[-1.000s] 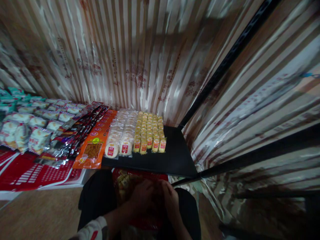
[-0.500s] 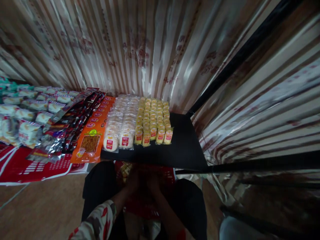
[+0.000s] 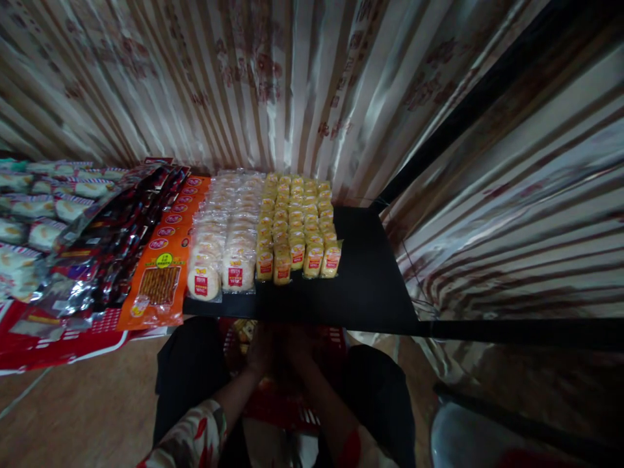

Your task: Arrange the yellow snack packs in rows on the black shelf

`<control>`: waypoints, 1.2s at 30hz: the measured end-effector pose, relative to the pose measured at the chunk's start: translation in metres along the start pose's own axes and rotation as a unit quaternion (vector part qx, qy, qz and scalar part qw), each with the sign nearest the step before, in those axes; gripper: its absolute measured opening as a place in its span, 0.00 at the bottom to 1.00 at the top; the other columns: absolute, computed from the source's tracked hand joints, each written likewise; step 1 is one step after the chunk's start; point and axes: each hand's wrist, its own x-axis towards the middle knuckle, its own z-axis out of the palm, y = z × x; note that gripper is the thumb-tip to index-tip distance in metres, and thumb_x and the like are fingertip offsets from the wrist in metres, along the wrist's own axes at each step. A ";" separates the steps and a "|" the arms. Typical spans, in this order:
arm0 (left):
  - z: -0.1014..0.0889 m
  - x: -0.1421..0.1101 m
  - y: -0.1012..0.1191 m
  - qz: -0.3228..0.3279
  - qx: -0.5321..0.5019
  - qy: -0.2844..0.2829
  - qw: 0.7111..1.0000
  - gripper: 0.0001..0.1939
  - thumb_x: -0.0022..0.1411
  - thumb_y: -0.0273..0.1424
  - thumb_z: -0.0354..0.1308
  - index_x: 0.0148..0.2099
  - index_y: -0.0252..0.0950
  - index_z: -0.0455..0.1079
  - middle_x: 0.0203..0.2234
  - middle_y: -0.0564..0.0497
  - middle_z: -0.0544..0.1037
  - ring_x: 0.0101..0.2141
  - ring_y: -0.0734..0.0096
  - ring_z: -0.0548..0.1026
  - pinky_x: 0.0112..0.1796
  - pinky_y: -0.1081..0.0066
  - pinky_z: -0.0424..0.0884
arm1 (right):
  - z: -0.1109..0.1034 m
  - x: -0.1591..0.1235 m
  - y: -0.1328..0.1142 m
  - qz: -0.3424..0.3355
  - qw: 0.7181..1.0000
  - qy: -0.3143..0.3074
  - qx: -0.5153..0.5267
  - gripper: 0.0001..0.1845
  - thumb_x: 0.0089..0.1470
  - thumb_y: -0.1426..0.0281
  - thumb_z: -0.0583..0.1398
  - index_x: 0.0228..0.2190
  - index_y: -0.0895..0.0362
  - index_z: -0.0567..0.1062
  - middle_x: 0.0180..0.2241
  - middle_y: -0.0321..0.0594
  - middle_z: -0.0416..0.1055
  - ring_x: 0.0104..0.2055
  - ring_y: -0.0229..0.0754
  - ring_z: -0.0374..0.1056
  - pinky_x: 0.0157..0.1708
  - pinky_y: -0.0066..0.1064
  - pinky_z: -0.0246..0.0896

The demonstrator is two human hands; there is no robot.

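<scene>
Both my left hand (image 3: 262, 351) and my right hand (image 3: 296, 348) reach into a red plastic basket (image 3: 280, 409) between my knees, under the shelf's front edge. It is dark there and their fingers do not show, so what they hold, if anything, is hidden. Yellowish wrapped snacks (image 3: 244, 333) lie in the basket just left of my left hand. Above, on the black shelf (image 3: 370, 279), stand rows of small yellow-wrapped cakes (image 3: 297, 221). To their left are two rows of round white crackers (image 3: 238, 266) in clear wrappers.
An orange bag of stick snacks (image 3: 158, 283) lies left of the crackers, then dark red shiny packets (image 3: 112, 227) and white wrapped rolls (image 3: 29, 205). A red basket (image 3: 29, 341) sits below these. Black frame bars (image 3: 439, 123) and a striped curtain (image 3: 273, 78) border the shelf.
My view has shifted slightly, so the shelf goods appear a little larger and further left. Both hands stay down in the basket, close together.
</scene>
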 end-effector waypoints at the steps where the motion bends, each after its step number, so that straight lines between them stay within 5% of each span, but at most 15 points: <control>1: -0.002 -0.001 0.001 0.002 -0.007 0.010 1.000 0.21 0.59 0.24 0.43 0.52 0.33 0.67 0.52 0.42 0.69 0.54 0.61 0.63 0.55 0.65 0.57 | -0.006 -0.004 -0.002 -0.003 1.000 -0.008 -0.009 0.17 0.54 0.75 0.50 0.35 0.60 0.78 0.38 0.55 0.77 0.40 0.53 0.73 0.40 0.39 0.62; 7: -0.008 -0.014 0.014 0.022 -0.114 -0.004 0.993 0.22 0.59 0.26 0.45 0.55 0.33 0.65 0.51 0.43 0.71 0.52 0.64 0.68 0.53 0.66 0.61 | -0.049 -0.033 -0.010 -0.072 0.997 -0.010 -0.009 0.17 0.52 0.74 0.53 0.42 0.54 0.75 0.44 0.44 0.76 0.47 0.46 0.70 0.47 0.34 0.58; 11: -0.015 -0.031 0.025 0.055 -0.220 -0.010 0.974 0.22 0.59 0.28 0.47 0.56 0.35 0.63 0.52 0.46 0.71 0.50 0.67 0.70 0.52 0.68 0.63 | -0.075 -0.055 -0.009 -0.082 0.991 0.031 0.101 0.22 0.48 0.70 0.58 0.47 0.57 0.72 0.43 0.46 0.76 0.46 0.48 0.71 0.46 0.36 0.61; 16: -0.041 -0.052 0.053 0.086 -0.266 0.040 0.959 0.22 0.57 0.32 0.52 0.54 0.34 0.63 0.50 0.46 0.73 0.49 0.66 0.70 0.52 0.66 0.64 | -0.101 -0.084 -0.002 -0.102 0.957 0.109 0.248 0.19 0.45 0.63 0.61 0.41 0.54 0.75 0.38 0.41 0.77 0.41 0.47 0.72 0.44 0.38 0.64; 22: -0.074 -0.066 0.105 0.138 -0.289 0.029 0.947 0.16 0.59 0.38 0.50 0.47 0.36 0.67 0.41 0.50 0.77 0.41 0.68 0.74 0.44 0.70 0.68 | -0.129 -0.104 -0.003 -0.139 0.914 0.087 0.370 0.16 0.44 0.59 0.61 0.34 0.55 0.77 0.33 0.39 0.78 0.37 0.46 0.73 0.41 0.37 0.66; 26: -0.086 -0.058 0.136 0.169 -0.230 0.066 0.956 0.18 0.59 0.34 0.49 0.51 0.36 0.66 0.45 0.47 0.75 0.45 0.66 0.72 0.48 0.68 0.67 | -0.155 -0.098 -0.003 -0.143 0.877 0.080 0.451 0.19 0.43 0.56 0.62 0.34 0.56 0.77 0.31 0.39 0.77 0.32 0.44 0.72 0.36 0.34 0.67; 29: -0.091 -0.043 0.159 0.175 -0.187 0.145 0.956 0.22 0.57 0.28 0.47 0.54 0.32 0.63 0.51 0.42 0.70 0.52 0.62 0.68 0.54 0.63 0.63 | -0.177 -0.082 0.002 -0.130 0.860 0.144 0.473 0.21 0.40 0.55 0.64 0.33 0.57 0.77 0.26 0.37 0.75 0.27 0.41 0.70 0.31 0.32 0.66; 32: -0.089 -0.023 0.185 0.192 -0.188 0.199 0.942 0.22 0.59 0.28 0.45 0.55 0.32 0.63 0.52 0.42 0.69 0.54 0.62 0.65 0.56 0.61 0.62 | -0.199 -0.058 0.010 -0.121 0.857 0.222 0.448 0.22 0.40 0.55 0.63 0.33 0.58 0.77 0.23 0.36 0.73 0.25 0.40 0.68 0.29 0.31 0.66; 36: -0.083 0.017 0.226 0.206 -0.189 0.198 0.939 0.21 0.60 0.28 0.44 0.56 0.34 0.62 0.54 0.42 0.68 0.56 0.61 0.63 0.58 0.59 0.59 | -0.232 -0.016 0.021 -0.095 0.870 0.303 0.378 0.25 0.43 0.55 0.60 0.40 0.58 0.73 0.25 0.37 0.74 0.26 0.42 0.70 0.31 0.33 0.66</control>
